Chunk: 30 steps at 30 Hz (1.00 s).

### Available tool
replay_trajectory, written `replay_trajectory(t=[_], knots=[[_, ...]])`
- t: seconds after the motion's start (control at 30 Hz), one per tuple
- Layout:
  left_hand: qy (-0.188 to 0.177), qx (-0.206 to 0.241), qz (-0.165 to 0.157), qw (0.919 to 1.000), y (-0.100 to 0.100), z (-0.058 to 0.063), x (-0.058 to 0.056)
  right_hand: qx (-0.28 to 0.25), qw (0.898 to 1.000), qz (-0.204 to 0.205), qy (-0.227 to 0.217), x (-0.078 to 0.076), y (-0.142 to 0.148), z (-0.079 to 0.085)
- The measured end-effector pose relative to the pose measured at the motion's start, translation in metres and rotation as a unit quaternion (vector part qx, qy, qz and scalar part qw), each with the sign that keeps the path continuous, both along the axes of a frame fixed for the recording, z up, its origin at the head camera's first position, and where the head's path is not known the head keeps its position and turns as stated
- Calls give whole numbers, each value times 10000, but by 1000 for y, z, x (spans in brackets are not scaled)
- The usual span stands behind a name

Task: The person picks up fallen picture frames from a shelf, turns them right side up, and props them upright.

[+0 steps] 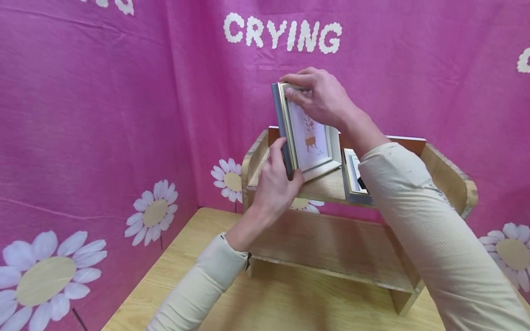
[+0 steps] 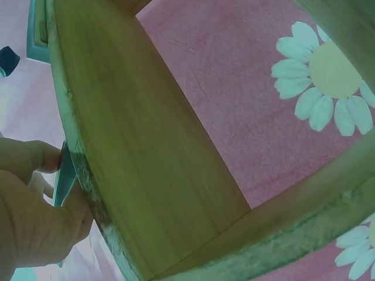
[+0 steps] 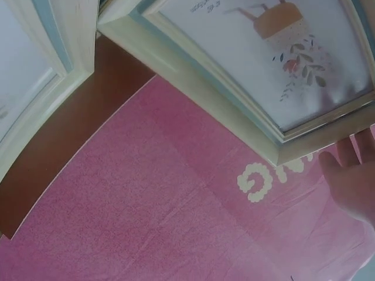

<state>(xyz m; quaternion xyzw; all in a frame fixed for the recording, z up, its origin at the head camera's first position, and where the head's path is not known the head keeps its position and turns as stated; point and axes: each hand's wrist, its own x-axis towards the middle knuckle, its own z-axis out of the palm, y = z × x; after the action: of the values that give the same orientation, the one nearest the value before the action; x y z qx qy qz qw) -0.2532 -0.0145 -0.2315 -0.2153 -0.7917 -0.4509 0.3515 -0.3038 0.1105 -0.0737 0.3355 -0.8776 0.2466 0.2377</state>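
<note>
A picture frame (image 1: 316, 138) with pale, silvery edges and a potted-plant print stands tilted over the left part of a small wooden shelf unit (image 1: 327, 189). My right hand (image 1: 325, 97) grips its top edge, thumb on the front and fingers over the top. Lower down, my left hand (image 1: 275, 186) holds the frame's left side near the bottom corner. In the right wrist view the print (image 3: 287, 52) appears upside down, with fingertips at the frame's edge. The left wrist view shows my left hand (image 2: 41, 219) pinching a thin part of the frame beyond the shelf board.
A second picture frame (image 1: 354, 177) lies on the top board, partly hidden behind my right forearm. The unit's raised side panel (image 1: 451, 179) rises at the right, above a lower shelf board (image 1: 331, 243). Underneath is a wooden table (image 1: 198, 243); pink cloth (image 1: 124, 115) hangs behind.
</note>
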Motion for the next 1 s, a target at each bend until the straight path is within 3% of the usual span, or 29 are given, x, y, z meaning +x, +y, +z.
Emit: replay_trajectory(t=[0.13,0.37,0.6,0.8,1.0], knots=[[-99,0,-116,9999,-6,-1,1,-186,9998,-33,116,-3,-2,-2],[-94,-135,53,9999,-19,-3,0,-540,9965,-324,551,-8,-8,-3],[-64,-88,-188,9998,-28,1,0,-554,9908,-353,1182,-15,-8,-3],[-36,-76,-179,9998,-31,2,-1,-574,9893,-484,1252,-16,-4,-4],[-23,-145,-180,9997,-34,2,-2,-624,9876,-1173,834,-15,4,-3]])
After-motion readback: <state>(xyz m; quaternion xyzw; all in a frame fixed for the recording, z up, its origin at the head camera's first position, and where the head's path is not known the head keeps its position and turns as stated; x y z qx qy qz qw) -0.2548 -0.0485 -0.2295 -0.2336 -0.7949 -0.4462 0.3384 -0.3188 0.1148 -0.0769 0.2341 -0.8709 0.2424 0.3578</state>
